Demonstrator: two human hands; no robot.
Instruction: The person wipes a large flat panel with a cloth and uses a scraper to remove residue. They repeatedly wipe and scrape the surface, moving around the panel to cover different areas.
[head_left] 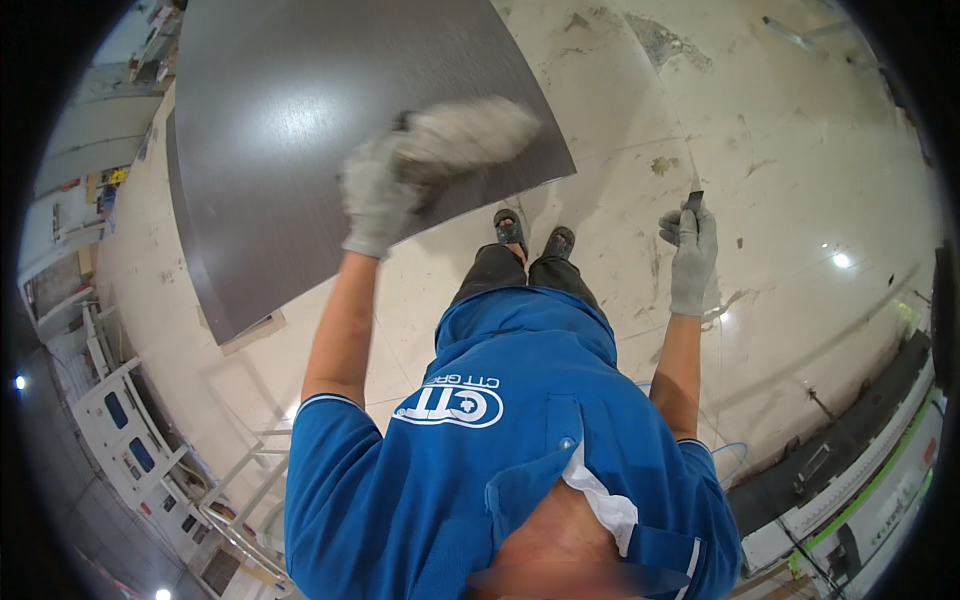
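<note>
My left hand (375,200), in a light grey work glove, is closed on the handle end of a grey-beige fluffy duster (468,132). The duster is smeared by motion and lies over the near part of a large dark grey-brown panel (260,190); whether it touches the surface I cannot tell. On the right, well away from the panel, my right hand (692,260) wears a matching glove. Its fingers pinch a small dark flat piece (694,201), whose kind is too small to make out.
Pale, stained floor tiles (780,170) surround my sandalled feet (510,230). A metal rail frame (245,480) stands at lower left, beside white machinery (125,430). Along the right edge runs a long machine with a green stripe (880,480).
</note>
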